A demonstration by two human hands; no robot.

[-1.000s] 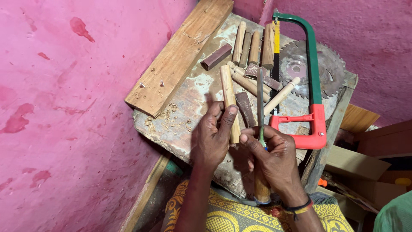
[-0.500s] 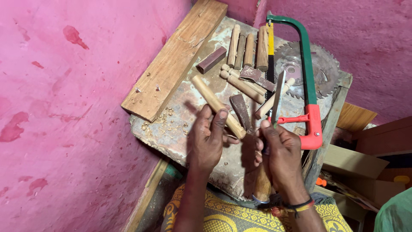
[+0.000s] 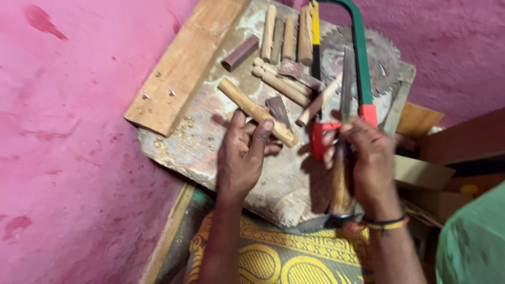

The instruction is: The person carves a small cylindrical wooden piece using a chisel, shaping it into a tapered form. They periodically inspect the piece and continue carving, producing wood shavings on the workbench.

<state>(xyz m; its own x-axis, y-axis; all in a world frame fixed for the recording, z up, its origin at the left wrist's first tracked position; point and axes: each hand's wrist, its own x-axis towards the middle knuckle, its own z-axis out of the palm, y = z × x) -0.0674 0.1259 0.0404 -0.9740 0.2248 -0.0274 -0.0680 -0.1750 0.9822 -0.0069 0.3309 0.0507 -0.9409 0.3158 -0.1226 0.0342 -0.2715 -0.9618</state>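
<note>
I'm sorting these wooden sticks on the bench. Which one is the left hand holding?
The pale round dowel lying diagonally, its lower end under the left hand fingertips. The other sticks lie untouched farther up the stone slab.

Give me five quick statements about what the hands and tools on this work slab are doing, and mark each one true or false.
1. The left hand has its fingers on a light wooden dowel. True.
2. The right hand holds a tool with a wooden handle. True.
3. The hacksaw has a blue frame. False: the frame is green with a red handle.
4. A round toothed saw blade lies on the slab under the hacksaw. True.
5. The wall beside the slab is white. False: it is pink.
</note>
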